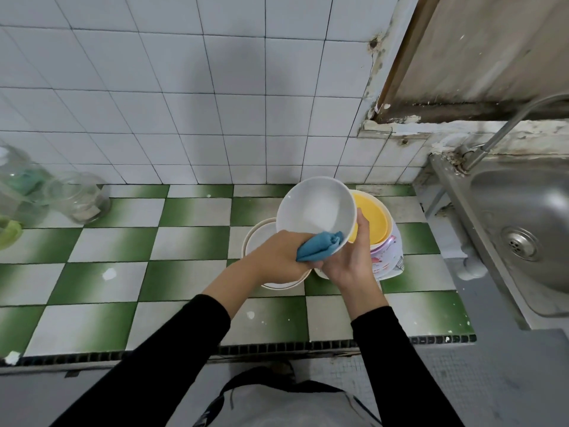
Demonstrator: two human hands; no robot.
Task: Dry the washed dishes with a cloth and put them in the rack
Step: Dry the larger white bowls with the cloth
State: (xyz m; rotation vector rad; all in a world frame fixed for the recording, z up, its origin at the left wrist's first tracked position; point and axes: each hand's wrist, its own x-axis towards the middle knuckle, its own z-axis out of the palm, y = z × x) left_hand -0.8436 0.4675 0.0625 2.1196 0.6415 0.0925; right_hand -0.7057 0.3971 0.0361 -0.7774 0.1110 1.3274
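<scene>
Left hand (277, 255) around blue cloth (320, 246), right hand (351, 260) around white bowl (314, 208), fingertips unseen.

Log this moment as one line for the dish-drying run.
step: drying | right hand: holds white bowl, tilted | left hand: grips blue cloth at its rim | rack: not in view

Glossy ceramic bowl (315, 208), soft cloth (318, 249)

White bowl (315, 208), blue cloth (320, 246)
</scene>
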